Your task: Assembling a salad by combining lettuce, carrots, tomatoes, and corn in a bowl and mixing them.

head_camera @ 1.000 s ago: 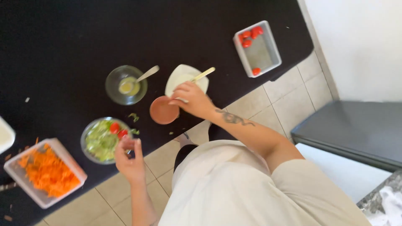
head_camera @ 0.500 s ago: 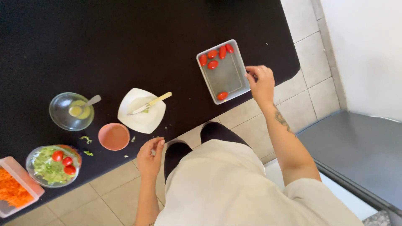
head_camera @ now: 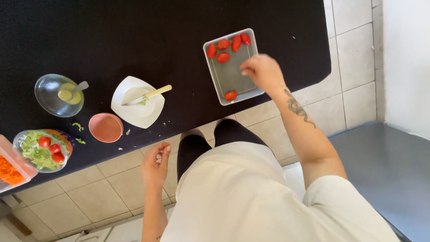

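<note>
My right hand (head_camera: 262, 71) hovers over the right side of a grey rectangular tray (head_camera: 229, 76) on the black counter (head_camera: 134, 40). Several red cherry tomatoes (head_camera: 227, 47) lie at the tray's far end and one tomato (head_camera: 231, 95) lies at its near end. The fingers are curled, and I cannot see anything held in them. My left hand (head_camera: 155, 163) hangs below the counter's front edge, fingers loosely apart and holding nothing.
A white plate (head_camera: 143, 110) with a cream-handled knife (head_camera: 148, 95), a small terracotta bowl (head_camera: 105, 127), a glass bowl of dressing with a spoon (head_camera: 59, 95), a salad bowl with tomatoes (head_camera: 41, 150) and a tub of grated carrot (head_camera: 11, 169) sit to the left. A tiled floor lies below.
My right hand left the terracotta bowl, swung right to the tray and now sits over its middle right. The view shifted right. My left hand dropped slightly below the counter edge.
</note>
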